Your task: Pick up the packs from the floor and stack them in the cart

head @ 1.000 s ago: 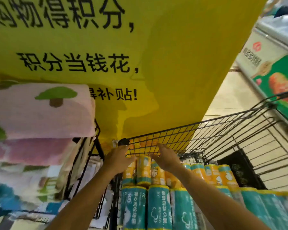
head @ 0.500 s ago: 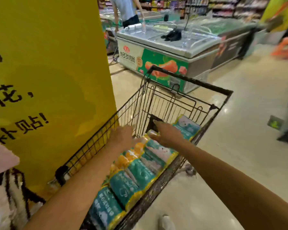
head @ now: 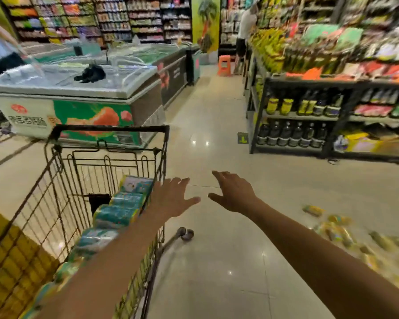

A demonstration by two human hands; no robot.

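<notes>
Both hands empty right now. My left hand [head: 173,199] is spread flat, palm down, just past the right wall of the cart [head: 108,129], and my right hand [head: 234,194] is spread the same way beside it, over bare floor [head: 217,272], the two apart with nothing between them. Inside the cart the stacked packs [head: 122,210], teal and yellow, lie in a row along the right wall. What's left of the job is off to my right: loose packs [head: 332,229] scattered on the floor, blurred, well apart from either hand, too smeared for me to count. I read this as the reach for the next pack, nothing picked yet. The next move, I'd say, calls for a turn to the right and a bend down, both hands closing round one pack from either side, then a carry back and a square landing on top of the row so it doesn't slide
</notes>
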